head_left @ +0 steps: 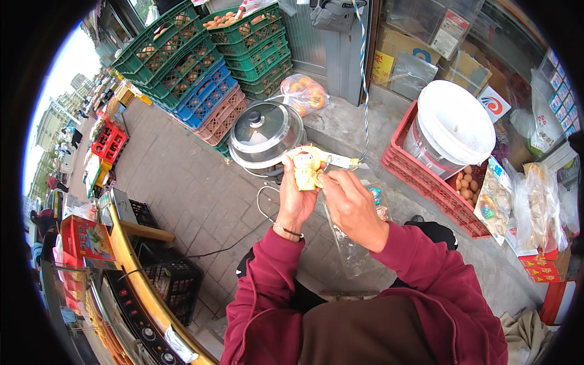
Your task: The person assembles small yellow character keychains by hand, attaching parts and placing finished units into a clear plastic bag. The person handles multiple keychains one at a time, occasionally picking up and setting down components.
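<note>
In front of me, my left hand (296, 204) is closed around a small yellow figurine (306, 170) with a pale face and a yellow hood. My right hand (354, 207) pinches at the figurine's lower right side with thumb and forefinger; whatever lies between those fingertips is too small to make out. A white strip-like piece (340, 160) sticks out to the right above my right hand, and I cannot tell what it is attached to. Beneath my right hand is a clear plastic package (348, 255), partly hidden, with small coloured figures (376, 196) at its right side.
Just beyond my hands stands a round pan with a glass lid (266, 137). Behind it are stacked egg crates (182, 79) and a bag of orange fruit (307, 94). To the right, a red crate (426, 188) holds a white bucket (456, 125). A control-panel appliance (134, 310) sits left.
</note>
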Action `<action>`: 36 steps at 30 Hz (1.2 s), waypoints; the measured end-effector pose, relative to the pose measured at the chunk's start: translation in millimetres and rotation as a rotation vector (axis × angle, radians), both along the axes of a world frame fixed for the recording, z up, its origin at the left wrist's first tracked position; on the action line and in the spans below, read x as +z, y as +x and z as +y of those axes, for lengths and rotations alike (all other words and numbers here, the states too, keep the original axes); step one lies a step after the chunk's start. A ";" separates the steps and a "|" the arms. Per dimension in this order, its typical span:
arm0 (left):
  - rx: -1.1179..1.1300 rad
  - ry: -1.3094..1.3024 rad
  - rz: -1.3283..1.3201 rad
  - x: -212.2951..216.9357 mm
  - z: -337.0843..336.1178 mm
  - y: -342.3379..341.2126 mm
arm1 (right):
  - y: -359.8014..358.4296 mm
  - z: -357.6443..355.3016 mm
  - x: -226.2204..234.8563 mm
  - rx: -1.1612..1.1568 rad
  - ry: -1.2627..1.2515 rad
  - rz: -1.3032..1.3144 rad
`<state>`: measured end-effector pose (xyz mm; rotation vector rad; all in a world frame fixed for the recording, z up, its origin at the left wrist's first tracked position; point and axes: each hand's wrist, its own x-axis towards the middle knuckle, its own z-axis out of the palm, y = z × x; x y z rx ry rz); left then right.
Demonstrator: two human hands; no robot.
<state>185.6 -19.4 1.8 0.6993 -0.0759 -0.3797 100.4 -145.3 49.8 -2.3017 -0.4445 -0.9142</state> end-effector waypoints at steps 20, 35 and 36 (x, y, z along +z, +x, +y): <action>0.093 0.104 -0.180 11.3 10.4 -3.7 | 5.4 -20.3 1.7 0.104 0.237 0.205; 0.186 -0.076 -0.290 -16.8 -3.3 -16.4 | -7.6 19.7 16.8 0.154 0.122 0.098; 0.178 -0.082 -0.254 -19.4 -0.3 -18.8 | -9.0 22.2 16.7 0.180 0.121 0.107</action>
